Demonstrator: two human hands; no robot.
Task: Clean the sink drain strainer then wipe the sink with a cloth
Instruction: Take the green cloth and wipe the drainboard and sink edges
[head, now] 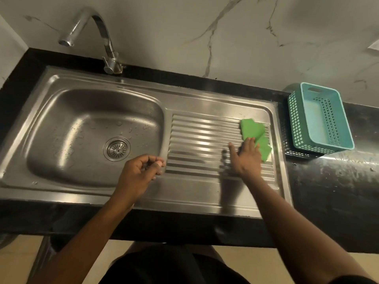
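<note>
The round metal drain strainer (117,149) sits in the bottom of the steel sink (61,111), whose bowl holds scattered water drops. A green cloth (251,130) lies on the ribbed drainboard (196,140) at its right end. My right hand (245,158) lies flat on the near part of the cloth, fingers straight, thumb out to the left. My left hand (139,171) hovers over the bowl's right rim with its fingers loosely curled and nothing in them.
A chrome tap (96,35) arches over the bowl from the back rim. A teal plastic basket (320,117) stands on a dark basket on the black counter (332,187) to the right. A marble wall rises behind.
</note>
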